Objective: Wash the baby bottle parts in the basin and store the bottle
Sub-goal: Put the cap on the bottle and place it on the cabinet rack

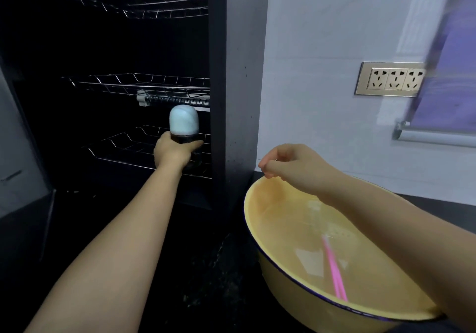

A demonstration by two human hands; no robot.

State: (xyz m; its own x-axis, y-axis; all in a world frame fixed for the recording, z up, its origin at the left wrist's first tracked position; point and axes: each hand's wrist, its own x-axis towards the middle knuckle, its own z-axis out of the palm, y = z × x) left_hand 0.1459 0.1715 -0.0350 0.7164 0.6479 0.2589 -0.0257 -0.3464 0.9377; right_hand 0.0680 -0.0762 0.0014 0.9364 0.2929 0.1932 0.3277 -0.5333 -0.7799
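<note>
A yellow basin [257,219] holding water sits nearest on the dark counter [180,268], with a pink stick-like tool [333,273] lying in it, below and behind the right hand's fingertips. The right hand [291,165] hangs over the basin's far rim, its fingers [268,169] loosely curled toward the thumb with nothing between them. Farther in, the left hand [175,152] reaches into an open dark cabinet and wraps its fingers round the dark body of the baby bottle [184,124], held upright, its pale blue cap standing clear above the knuckles. The lower wire rack [128,149] lies just beneath and beyond those fingers. The middle rack [144,82], with a white-ended rail, hangs just above the cap. The washing looks finished and the storing is in hand. To do it well, the bottle should probably go straight down so its base settles flat across the wires rather than between them, with the cap kept below the rail overhead. The grip should loosen only once the bottle stands on its own, since a wet body may slip. Whether the base already touches the rack cannot be told. A socket strip [394,79] shows on the far wall, beyond the right fingers.
</note>
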